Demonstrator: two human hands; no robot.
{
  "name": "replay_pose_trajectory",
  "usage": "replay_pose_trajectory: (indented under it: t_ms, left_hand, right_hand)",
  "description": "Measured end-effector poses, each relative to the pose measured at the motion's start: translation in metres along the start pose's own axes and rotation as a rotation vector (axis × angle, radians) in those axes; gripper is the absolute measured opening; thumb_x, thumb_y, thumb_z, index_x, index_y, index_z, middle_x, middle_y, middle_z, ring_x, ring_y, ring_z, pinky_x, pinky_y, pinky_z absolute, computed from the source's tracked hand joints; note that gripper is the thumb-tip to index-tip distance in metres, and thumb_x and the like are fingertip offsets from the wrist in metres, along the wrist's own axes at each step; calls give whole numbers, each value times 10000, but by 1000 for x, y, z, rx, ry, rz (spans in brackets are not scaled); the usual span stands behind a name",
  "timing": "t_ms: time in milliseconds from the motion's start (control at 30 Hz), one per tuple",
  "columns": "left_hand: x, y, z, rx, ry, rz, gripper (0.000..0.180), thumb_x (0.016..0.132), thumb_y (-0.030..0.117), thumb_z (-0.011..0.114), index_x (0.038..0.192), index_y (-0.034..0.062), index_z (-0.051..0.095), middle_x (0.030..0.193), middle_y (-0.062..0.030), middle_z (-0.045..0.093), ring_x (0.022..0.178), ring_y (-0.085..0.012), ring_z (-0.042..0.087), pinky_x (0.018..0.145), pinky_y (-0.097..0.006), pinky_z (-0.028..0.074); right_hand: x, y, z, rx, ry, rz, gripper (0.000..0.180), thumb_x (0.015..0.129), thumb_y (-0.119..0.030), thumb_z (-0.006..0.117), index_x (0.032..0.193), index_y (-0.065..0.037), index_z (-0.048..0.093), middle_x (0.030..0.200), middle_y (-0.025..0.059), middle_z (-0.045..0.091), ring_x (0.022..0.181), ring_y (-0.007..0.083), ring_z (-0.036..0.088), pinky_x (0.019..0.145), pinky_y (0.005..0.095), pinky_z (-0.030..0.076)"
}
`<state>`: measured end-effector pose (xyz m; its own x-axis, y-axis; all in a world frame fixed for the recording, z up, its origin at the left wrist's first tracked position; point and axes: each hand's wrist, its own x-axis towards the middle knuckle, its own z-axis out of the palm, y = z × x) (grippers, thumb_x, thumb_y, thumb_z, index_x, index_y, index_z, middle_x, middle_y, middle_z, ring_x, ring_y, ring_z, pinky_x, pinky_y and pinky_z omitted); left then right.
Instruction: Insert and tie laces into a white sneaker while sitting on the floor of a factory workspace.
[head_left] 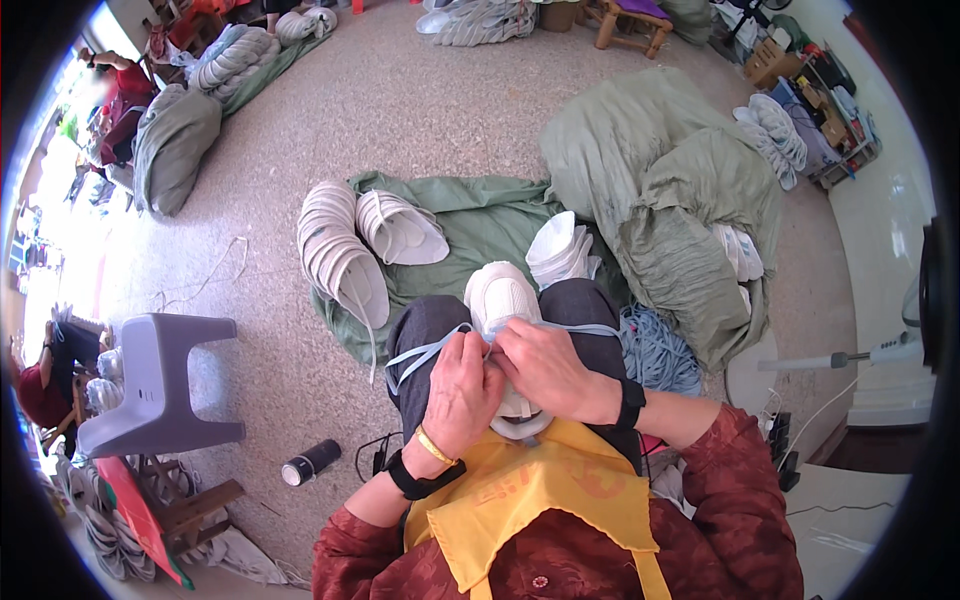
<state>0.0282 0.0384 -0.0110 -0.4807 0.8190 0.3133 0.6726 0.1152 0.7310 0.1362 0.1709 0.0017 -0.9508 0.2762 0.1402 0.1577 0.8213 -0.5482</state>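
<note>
A white shoe upper (502, 292) lies on my lap between my knees, its toe pointing away from me. Pale blue shoelace (418, 356) runs out from its middle to both sides, over each knee. My left hand (460, 395) is closed at the lacing area, fingertips pinching the lace. Right against it, my right hand (545, 365) is also closed, thumb and fingers on the lace. The fingers cover the eyelets and the exact grip. Beside my right thigh lies a heap of blue laces (660, 350).
Nested stacks of white uppers (340, 255) and a smaller pile (560, 250) rest on a green cloth (470, 205). Large green sacks (650, 190) stand at the right. On the left are a grey plastic stool (160, 385) and a dark cylinder (312, 462). Other people sit at far left.
</note>
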Motion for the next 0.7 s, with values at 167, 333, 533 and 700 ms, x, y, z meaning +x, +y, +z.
replay_pose_trajectory:
  t_ms: [167, 333, 533, 700]
  left_hand:
    - [2, 1, -2, -71, -27, -66, 186, 815, -74, 595, 983, -12, 544, 865, -157, 547, 665, -307, 580, 588, -401, 482]
    - [9, 3, -14, -196, -56, -159, 209, 822, -93, 625, 1000, -11, 550, 875, -104, 545, 687, -198, 573, 609, -320, 486]
    - [37, 12, -19, -635, -339, -80, 240, 908, -41, 668, 1129, 24, 598, 951, -69, 633, 802, -138, 599, 719, -286, 506]
    - [34, 1, -16, -862, -503, -190, 88, 989, 18, 641, 1053, 30, 582, 920, -11, 598, 818, -74, 530, 778, -258, 481]
  right_hand:
    - [0, -3, -16, -80, -77, 60, 109, 868, -69, 648, 905, 25, 605, 901, 197, 649, 778, 385, 691, 649, 471, 546]
    - [-8, -39, -116, 285, -188, 107, 111, 906, -75, 663, 924, 23, 615, 825, 144, 649, 704, 272, 672, 611, 399, 517]
    - [-3, -36, -122, 519, -182, 177, 133, 923, -89, 717, 921, -7, 613, 776, 39, 603, 664, 124, 564, 592, 294, 443]
    - [-3, -21, -97, 763, -158, 187, 118, 1002, -97, 636, 976, -4, 568, 836, 62, 654, 726, 122, 623, 648, 303, 508]
